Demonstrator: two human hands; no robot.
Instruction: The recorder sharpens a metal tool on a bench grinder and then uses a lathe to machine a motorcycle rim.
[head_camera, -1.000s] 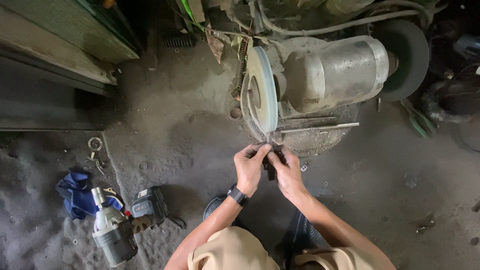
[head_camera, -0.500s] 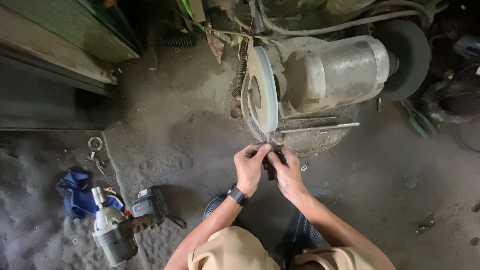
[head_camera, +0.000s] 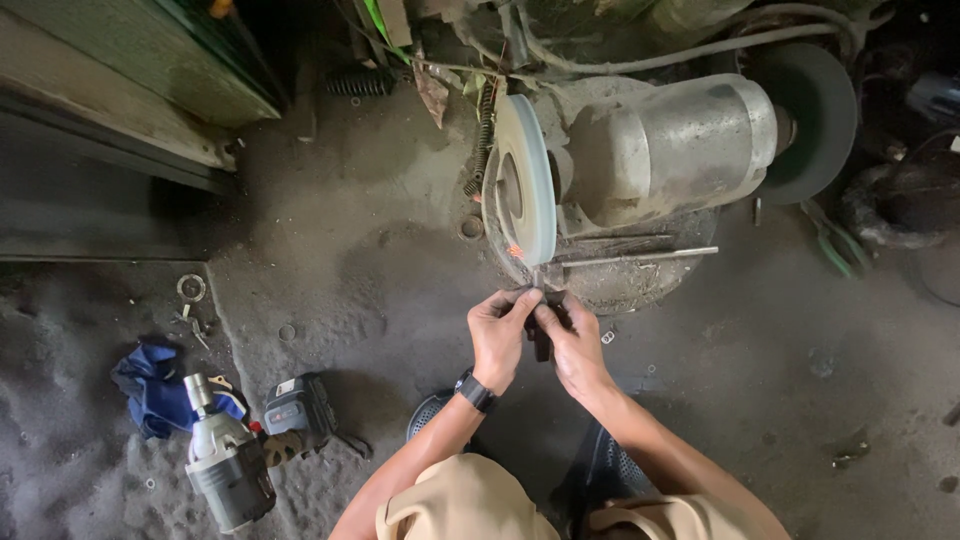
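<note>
Dusty grey concrete floor (head_camera: 330, 250) fills the view, gritty and stained, with a bench grinder (head_camera: 660, 150) sitting low at the top centre. Its pale grinding wheel (head_camera: 525, 180) faces left on edge, and a darker wheel (head_camera: 810, 120) sits at the far end of the motor housing.

Both forearms reach up from the bottom of the view, bent at the elbows and converging just below the pale wheel. The left hand (head_camera: 498, 338) wears a dark wristwatch (head_camera: 475, 390); its wrist is straight, the back of the hand turned up, and its thumb and forefinger are pinched closed on a small dark metal piece (head_camera: 541, 335). The right hand (head_camera: 578, 345) lies just beside it, touching it at the fingertips, with its fingers curled and clamped on the same piece from the other side. The piece stands roughly upright between the two hands, its top end at the lower rim of the pale wheel, where a few orange sparks (head_camera: 515, 250) show. Its exact shape is hidden by the fingers.

A thin metal rod (head_camera: 640, 257) lies across the grinder's base just above the hands. Well apart at lower left, a cordless power tool (head_camera: 225, 465) with a grey body lies on the floor, next to a battery pack (head_camera: 298, 410) and a crumpled blue cloth (head_camera: 155, 385). A small metal ring (head_camera: 190, 288) lies further up near a dark ledge. The person's tan trousers (head_camera: 460, 505) show at the bottom edge.
</note>
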